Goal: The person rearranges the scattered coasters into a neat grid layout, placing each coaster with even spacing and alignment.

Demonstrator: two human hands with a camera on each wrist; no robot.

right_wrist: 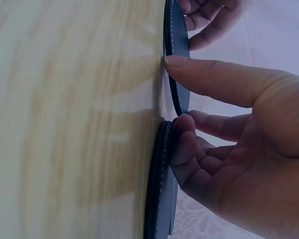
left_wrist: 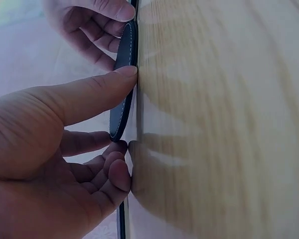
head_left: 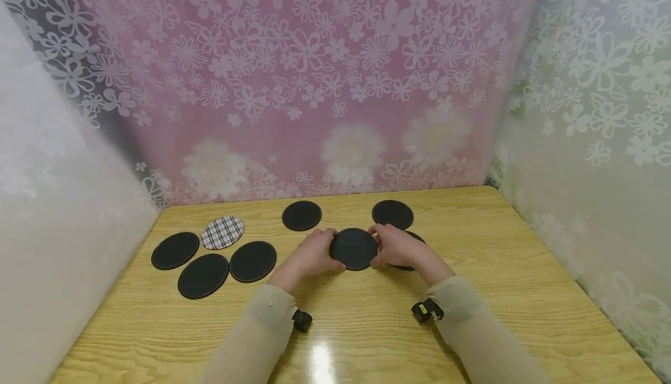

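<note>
Left hand (head_left: 313,254) and right hand (head_left: 396,246), we find in the head view, grip opposite edges of one plain black disc (head_left: 353,249), level between them over the wooden table (head_left: 362,331). We record a partly hidden disc (head_left: 417,236) behind the right hand and, to the left, a plaid disc (head_left: 222,232) near three black ones. In the left wrist view, we see the left thumb (left_wrist: 97,92) at the gripped disc's stitched rim; table contact we cannot tell. In the right wrist view, we note the right thumb (right_wrist: 214,79) likewise placed.
</note>
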